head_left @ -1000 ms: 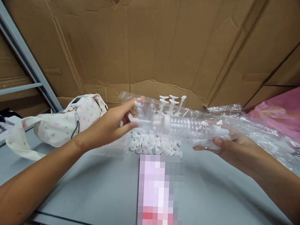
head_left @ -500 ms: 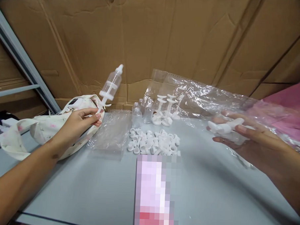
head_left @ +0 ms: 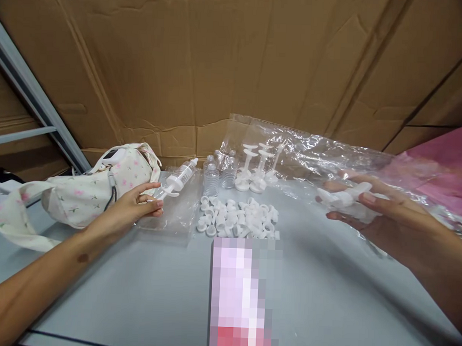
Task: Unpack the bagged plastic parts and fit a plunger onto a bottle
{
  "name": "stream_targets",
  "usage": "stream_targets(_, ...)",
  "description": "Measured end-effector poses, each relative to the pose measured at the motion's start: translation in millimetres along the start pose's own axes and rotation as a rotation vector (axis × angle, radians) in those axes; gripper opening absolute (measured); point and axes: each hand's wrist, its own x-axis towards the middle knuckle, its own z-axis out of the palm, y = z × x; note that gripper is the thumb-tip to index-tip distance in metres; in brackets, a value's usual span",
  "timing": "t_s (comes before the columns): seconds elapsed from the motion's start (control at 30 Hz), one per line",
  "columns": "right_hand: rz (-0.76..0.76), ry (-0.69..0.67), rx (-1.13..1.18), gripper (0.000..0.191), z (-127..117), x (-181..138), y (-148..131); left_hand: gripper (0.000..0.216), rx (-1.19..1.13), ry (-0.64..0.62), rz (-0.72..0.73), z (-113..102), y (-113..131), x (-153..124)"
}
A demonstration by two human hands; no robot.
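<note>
My left hand (head_left: 132, 207) pinches the white plunger end of a clear syringe-like bottle (head_left: 178, 178), which lies low over a flat clear bag (head_left: 173, 211) on the grey table (head_left: 134, 291). My right hand (head_left: 370, 212) is closed on a small white plastic piece (head_left: 342, 197) inside a crinkled clear plastic bag (head_left: 331, 157). Between the hands lies a heap of small white caps (head_left: 238, 222). Behind it stand small clear ribbed bottles (head_left: 219, 173) and white plungers (head_left: 258, 166).
A floral cloth bag (head_left: 84, 194) with a dark device on top lies at the left. Cardboard sheets (head_left: 236, 61) wall off the back. A pink plastic bag (head_left: 445, 172) sits at the right. A metal frame post (head_left: 31, 93) slants at the left.
My left hand pulled the syringe-like bottle out of the clear bag, swung it left, then lowered it onto the flat bag. My right hand drew right with the bag.
</note>
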Motion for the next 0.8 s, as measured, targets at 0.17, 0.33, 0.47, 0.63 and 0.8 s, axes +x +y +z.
stream_targets(0.17, -0.006, -0.041, -0.007, 0.03, -2, 1, 4, 0.074, 0.066, -0.102, 0.009, 7, -6, 3)
stream_targets(0.33, -0.006, -0.056, -0.008, 0.031, -4, 2, 6, 0.072, 0.123, -0.166, 0.058, 10, -17, 11)
stream_targets(0.47, -0.002, -0.066, -0.025, 0.033, -5, 0, 4, 0.067, 0.43, -0.102, 0.162, 10, -15, 10)
stream_targets(0.63, -0.051, -0.059, -0.155, 0.044, -3, 1, -8, 0.048, 0.862, 0.164, 0.556, 24, 11, -11)
stream_targets(0.8, -0.083, -0.115, -0.262, 0.047, 4, 0, -22, 0.046, 0.47, -0.07, 0.627, 52, 42, -24)
